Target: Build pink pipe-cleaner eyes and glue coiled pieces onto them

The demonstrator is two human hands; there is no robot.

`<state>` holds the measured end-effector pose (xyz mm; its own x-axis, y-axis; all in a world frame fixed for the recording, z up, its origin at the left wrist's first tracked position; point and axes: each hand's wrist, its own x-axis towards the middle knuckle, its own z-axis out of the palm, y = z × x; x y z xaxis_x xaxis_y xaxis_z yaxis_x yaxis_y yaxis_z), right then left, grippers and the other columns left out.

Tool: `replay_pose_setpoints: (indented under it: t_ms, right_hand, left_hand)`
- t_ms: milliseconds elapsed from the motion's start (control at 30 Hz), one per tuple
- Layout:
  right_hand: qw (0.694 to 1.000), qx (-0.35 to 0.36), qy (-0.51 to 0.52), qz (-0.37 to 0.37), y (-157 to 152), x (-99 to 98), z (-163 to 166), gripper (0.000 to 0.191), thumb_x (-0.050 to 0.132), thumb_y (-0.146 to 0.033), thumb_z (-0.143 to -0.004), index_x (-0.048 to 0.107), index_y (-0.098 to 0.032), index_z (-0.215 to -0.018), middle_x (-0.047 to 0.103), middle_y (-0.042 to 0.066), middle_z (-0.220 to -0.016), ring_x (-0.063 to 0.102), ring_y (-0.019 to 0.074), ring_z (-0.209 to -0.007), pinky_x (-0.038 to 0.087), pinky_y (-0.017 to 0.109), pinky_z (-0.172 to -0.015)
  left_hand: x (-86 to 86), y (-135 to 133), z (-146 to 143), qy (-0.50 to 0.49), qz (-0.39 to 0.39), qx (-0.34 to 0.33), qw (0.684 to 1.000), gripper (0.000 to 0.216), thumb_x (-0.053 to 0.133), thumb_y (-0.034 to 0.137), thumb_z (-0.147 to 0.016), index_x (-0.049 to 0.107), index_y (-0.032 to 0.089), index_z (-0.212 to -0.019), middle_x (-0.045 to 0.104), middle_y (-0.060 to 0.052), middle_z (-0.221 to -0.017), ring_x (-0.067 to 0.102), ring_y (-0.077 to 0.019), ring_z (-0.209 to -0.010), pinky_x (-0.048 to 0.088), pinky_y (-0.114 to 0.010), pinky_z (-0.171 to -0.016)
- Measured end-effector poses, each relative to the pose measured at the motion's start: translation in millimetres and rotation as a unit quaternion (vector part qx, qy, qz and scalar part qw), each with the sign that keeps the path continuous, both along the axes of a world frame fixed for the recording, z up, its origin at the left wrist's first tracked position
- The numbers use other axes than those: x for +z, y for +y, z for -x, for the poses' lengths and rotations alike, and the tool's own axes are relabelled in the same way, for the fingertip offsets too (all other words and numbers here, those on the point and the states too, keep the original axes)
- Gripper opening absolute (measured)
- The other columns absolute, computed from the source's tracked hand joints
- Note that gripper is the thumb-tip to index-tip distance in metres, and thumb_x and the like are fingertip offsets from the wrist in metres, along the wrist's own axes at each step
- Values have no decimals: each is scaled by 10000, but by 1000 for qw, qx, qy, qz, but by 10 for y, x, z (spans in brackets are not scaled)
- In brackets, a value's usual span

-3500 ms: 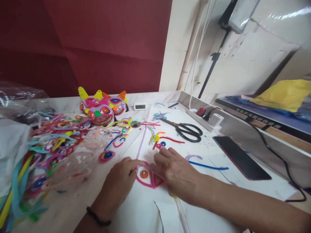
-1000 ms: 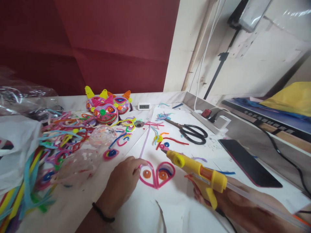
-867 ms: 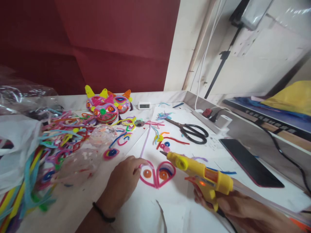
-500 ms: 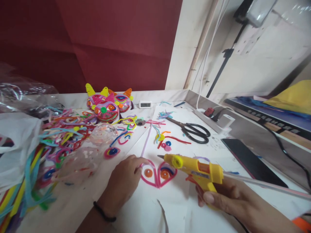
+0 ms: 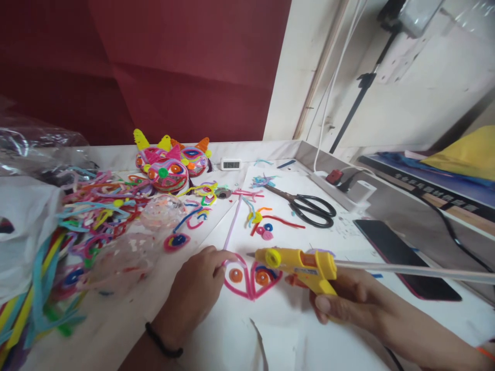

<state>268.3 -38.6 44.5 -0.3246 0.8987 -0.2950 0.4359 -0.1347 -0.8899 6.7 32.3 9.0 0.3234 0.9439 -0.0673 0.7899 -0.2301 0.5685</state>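
Observation:
My right hand (image 5: 348, 299) is wrapped round the grip of a yellow hot glue gun (image 5: 297, 265). A long glue stick (image 5: 410, 269) sticks out of its back, and the nozzle points left, just above the pink eye shapes. On the white paper lie two teardrop outlines of pink pipe cleaner (image 5: 237, 293), each with an orange coil (image 5: 236, 275) inside; the right one also has blue and lilac strands. My left hand (image 5: 201, 281) pinches a lilac pipe cleaner (image 5: 233, 224) at the left outline's upper edge; its fingertips are partly hidden.
Black-handled scissors (image 5: 315, 210) and a dark phone (image 5: 406, 263) lie to the right. Loose pipe cleaners (image 5: 104, 201) and clear plastic pieces (image 5: 124, 257) crowd the left. Behind stand colourful animal-face ornaments (image 5: 166, 172) and a small digital clock (image 5: 231, 164).
The glue gun has moved slightly left, its nozzle now closer to the left outline. Its glue stick has swung higher across the phone. My left hand stays nearly still.

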Motion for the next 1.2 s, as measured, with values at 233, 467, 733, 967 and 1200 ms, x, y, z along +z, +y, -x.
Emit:
replay_pose_setpoints:
  t_ms: [233,467,733,967,1200]
  right_hand:
    - [998,-10,-4,59,-35,-53,19,380,570,-576,-804,604,-201,-854,530,20,-850,502,206,-848,440,323,-764]
    - [996,6,-22,90,-40,19,90,543,548,-595,-813,594,-209,-1192,622,79,-1098,554,294,-1044,477,408,-890]
    - [994,9,-110,-21,-97,-91,40,543,536,-540,-845,528,-250,-1305,488,70,-1378,428,306,-1272,382,453,-1050]
    - [982,-5,-123,-145,-109,-93,100,417,574,-461,-846,579,-283,-1223,629,58,-1206,605,302,-1048,562,389,-785]
    - [989,-44,-53,-133,-144,-60,281,418,585,-550,-791,629,-291,-1116,697,35,-924,644,235,-765,547,309,-633]
  left_hand:
    - [11,5,-17,0,-2,1,1000,384,479,65,-786,696,295,-1004,624,-1,-888,562,-138,-765,374,-238,-674]
    - [9,3,-12,9,-2,-4,1000,401,471,67,-783,695,318,-1001,628,1,-896,576,-144,-769,383,-240,-661]
    - [26,-18,-4,-19,-7,-4,1000,450,451,46,-764,695,318,-1028,649,-7,-918,601,-160,-869,427,-247,-765]
    - [-18,-14,9,-29,-10,-7,999,444,461,56,-760,698,331,-1017,656,3,-907,608,-158,-868,433,-252,-776]
    - [-21,-13,7,-35,-15,-5,999,446,457,62,-762,694,339,-1019,655,4,-917,608,-160,-880,435,-257,-791]
